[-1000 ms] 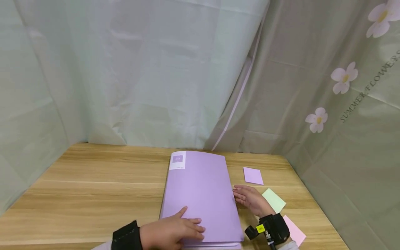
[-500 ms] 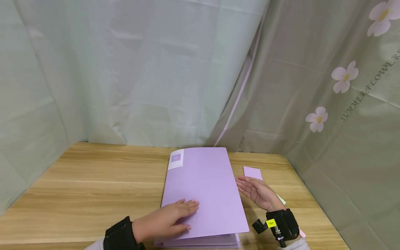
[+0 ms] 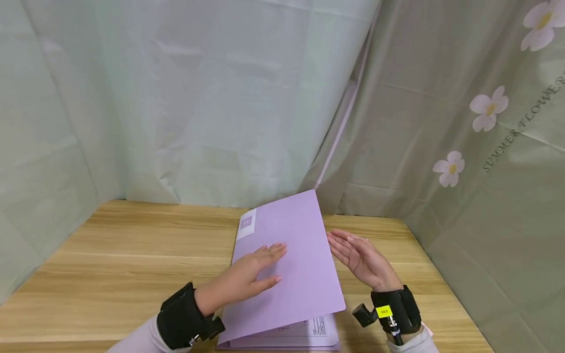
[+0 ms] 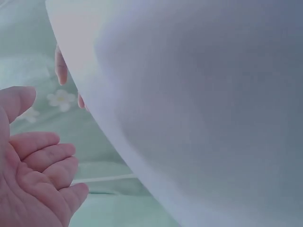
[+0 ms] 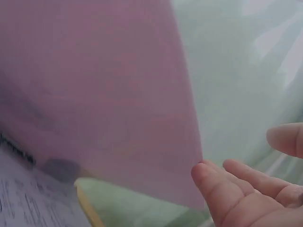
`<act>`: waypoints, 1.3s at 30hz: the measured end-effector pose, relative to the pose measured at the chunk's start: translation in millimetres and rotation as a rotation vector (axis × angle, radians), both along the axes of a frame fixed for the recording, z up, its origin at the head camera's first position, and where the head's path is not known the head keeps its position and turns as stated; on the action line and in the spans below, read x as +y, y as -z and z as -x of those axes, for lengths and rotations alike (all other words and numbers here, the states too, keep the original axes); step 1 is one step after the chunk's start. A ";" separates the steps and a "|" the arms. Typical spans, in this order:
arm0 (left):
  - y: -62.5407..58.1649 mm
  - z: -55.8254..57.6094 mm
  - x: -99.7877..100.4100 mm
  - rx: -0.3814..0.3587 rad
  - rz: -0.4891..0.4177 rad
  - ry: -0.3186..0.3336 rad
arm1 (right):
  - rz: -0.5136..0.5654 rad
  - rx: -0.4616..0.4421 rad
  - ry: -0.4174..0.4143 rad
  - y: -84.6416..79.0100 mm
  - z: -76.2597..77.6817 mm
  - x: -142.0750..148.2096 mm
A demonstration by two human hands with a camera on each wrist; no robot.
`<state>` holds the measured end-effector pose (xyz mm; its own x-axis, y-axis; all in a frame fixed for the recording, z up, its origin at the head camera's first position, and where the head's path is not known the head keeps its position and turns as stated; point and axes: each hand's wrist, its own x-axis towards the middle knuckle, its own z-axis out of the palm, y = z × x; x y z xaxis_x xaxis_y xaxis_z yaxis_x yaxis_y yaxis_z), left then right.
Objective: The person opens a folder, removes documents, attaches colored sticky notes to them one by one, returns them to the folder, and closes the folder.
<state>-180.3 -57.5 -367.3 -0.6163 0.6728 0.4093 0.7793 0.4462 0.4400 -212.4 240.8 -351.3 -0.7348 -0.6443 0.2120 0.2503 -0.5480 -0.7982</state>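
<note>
A purple folder (image 3: 282, 260) lies on the wooden table, its front cover raised at the right side and tilted up from the spine. Beneath the cover a printed sheet (image 3: 315, 328) shows at the near end. My right hand (image 3: 364, 260) has its straight fingertips right at the cover's free edge, palm toward it; in the right wrist view the thumb (image 5: 286, 139) stands well apart. Over the cover's outer face is my left hand (image 3: 249, 274), fingers extended and thumb spread. The left wrist view has this hand (image 4: 40, 175) beside the pale cover (image 4: 199, 104).
Bare wood of the table (image 3: 132, 274) extends left of the folder. A sliver of a pink paper square (image 3: 427, 330) peeks out behind the right wrist strap. Fabric curtains (image 3: 220, 98) enclose the table at the back and sides.
The cover has swung up from nearly flat, baring the printed sheet. My right hand has risen along its edge, and my left hand has moved forward and up. The paper squares are now mostly hidden.
</note>
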 end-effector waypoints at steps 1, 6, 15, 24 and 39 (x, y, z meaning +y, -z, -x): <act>-3.9 1.1 2.0 0.006 -0.005 0.001 | 0.014 0.007 -0.008 -2.1 -0.3 -2.5; -19.7 4.4 11.5 -0.005 -0.027 0.016 | 0.072 0.044 -0.043 -11.3 -0.6 -17.7; -35.3 10.5 27.1 0.096 -0.033 0.014 | 0.152 0.053 -0.094 -25.1 1.3 -47.5; -46.3 14.9 30.0 0.244 -0.059 -0.046 | 0.186 0.080 -0.076 -24.2 -3.6 -61.0; -62.5 17.6 -4.3 0.309 -0.160 -0.128 | -1.440 0.795 0.229 35.1 -13.9 -53.9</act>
